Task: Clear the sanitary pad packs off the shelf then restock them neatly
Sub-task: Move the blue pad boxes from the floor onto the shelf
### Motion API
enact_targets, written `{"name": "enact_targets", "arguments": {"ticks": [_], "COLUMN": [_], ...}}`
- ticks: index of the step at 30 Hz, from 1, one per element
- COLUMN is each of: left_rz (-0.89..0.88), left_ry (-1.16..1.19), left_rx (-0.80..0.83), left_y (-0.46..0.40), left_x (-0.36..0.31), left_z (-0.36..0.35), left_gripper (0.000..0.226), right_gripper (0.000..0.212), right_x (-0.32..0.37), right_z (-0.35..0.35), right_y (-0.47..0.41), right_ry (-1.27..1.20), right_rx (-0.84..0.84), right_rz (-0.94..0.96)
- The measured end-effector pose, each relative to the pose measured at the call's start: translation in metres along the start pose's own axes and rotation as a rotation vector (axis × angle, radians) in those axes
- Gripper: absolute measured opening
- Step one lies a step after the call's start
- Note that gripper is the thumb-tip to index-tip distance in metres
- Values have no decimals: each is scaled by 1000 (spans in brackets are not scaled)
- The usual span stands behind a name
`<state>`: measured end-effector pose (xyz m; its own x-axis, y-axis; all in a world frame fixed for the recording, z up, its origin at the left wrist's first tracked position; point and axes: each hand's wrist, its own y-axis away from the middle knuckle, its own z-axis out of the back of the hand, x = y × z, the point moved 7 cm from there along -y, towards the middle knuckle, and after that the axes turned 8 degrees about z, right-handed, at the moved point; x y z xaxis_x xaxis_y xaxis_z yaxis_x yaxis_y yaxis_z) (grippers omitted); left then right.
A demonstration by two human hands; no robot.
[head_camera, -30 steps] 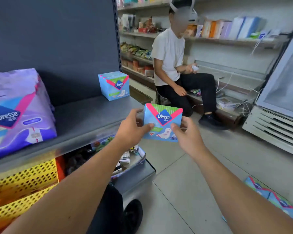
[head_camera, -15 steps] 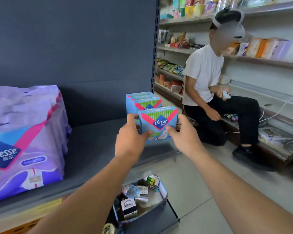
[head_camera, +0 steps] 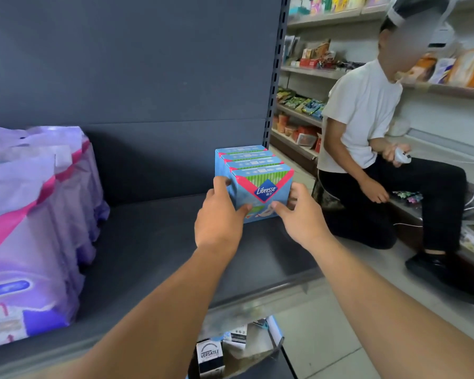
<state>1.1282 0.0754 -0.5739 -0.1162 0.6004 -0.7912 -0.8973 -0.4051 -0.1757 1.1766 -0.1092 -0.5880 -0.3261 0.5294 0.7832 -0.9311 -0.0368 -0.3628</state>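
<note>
At the right end of the grey shelf [head_camera: 153, 253]: row of blue pad boxes [head_camera: 244, 157] standing upright one behind another, against the back panel. Both hands on the front box [head_camera: 263, 192], which touches the row. Left hand [head_camera: 219, 222] grips its left side, thumb on the front face; right hand [head_camera: 301, 217] grips its right side the same way. Purple pad packs [head_camera: 30, 228] sit at the shelf's left end, well apart. Another person [head_camera: 367, 132] sits further right

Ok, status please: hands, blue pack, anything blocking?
Left hand, right hand grip front blue Libresse pack. On grey shelf, against blue row. Nothing blocking.
</note>
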Motion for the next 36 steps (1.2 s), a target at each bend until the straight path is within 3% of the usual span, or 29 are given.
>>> {"name": "enact_targets", "arguments": {"ticks": [6,27,36], "left_rz": [27,44,72], "left_ry": [-26,-192,-210], "left_rx": [43,72,114], "left_y": [-4,-8,4], "left_x": [7,9,7], "left_z": [-14,-14,-3], "left_gripper": [67,46,68], "right_gripper": [41,34,39], "right_x": [-9,-4,11], "right_z": [-12,-13,-3], "right_y": [-9,-9,6], "right_ry": [-24,71,137], "right_rx": [74,136,149], "right_rz": [14,-5,-56]}}
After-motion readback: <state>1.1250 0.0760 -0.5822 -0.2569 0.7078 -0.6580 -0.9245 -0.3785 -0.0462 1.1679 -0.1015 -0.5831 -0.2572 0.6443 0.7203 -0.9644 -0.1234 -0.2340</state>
